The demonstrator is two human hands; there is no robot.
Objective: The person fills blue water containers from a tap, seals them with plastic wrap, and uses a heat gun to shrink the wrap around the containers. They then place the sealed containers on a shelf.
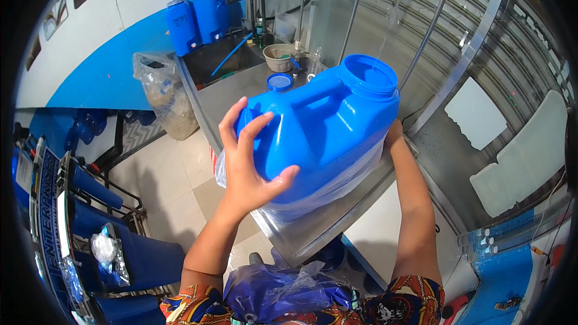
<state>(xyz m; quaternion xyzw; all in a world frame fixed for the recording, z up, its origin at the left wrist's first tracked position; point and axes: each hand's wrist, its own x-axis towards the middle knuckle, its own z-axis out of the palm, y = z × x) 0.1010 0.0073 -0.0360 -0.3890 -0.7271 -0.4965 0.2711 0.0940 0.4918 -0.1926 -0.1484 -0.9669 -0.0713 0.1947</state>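
A large blue plastic water jug (337, 138) with a handle and an uncapped round mouth stands on the steel counter (301, 238). Clear plastic (325, 195) wraps its lower part. My left hand (244, 162) grips the jug's left end, with thumb on the front side and fingers curled over the corner beside a small blue cap (248, 119). At the jug's far right side is my right hand (394, 136), its fingers hidden behind the jug and plastic. A blue round lid (279, 82) lies on the counter behind the jug.
Two upright blue jugs (182, 24) stand by the sink (232, 60) at the back left, under a black faucet (263, 0). A bowl (280, 57) sits near the sink. A filled clear bag (168, 96) rests left of the counter; blue containers (138, 259) line the lower left.
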